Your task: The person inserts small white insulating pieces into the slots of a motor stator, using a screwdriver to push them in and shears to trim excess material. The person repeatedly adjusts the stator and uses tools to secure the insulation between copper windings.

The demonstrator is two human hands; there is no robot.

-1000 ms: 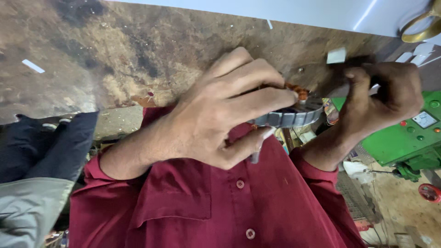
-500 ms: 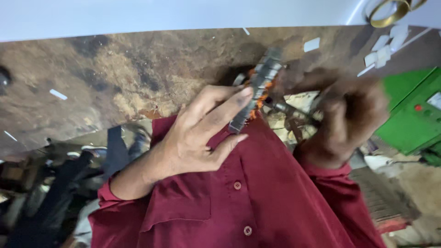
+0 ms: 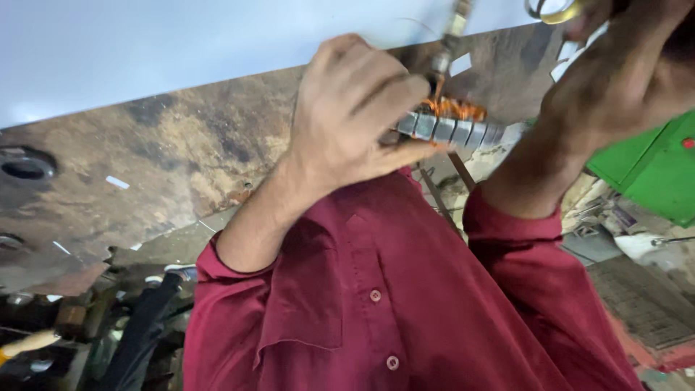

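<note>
Raised higher, left hand (image 3: 347,116) grips ribbed steel, copper-wound stator (image 3: 452,127).

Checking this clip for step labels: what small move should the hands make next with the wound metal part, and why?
Probably bring the right hand down to the metal core. The left hand alone grips it, fingers wrapped over its segmented side, copper winding exposed on top, while the right hand hangs apart at upper right, blurred.

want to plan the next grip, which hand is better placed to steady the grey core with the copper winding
Left, likely: the left hand grips the grey core beside the copper winding; the right hand is raised apart, blurred.
</note>
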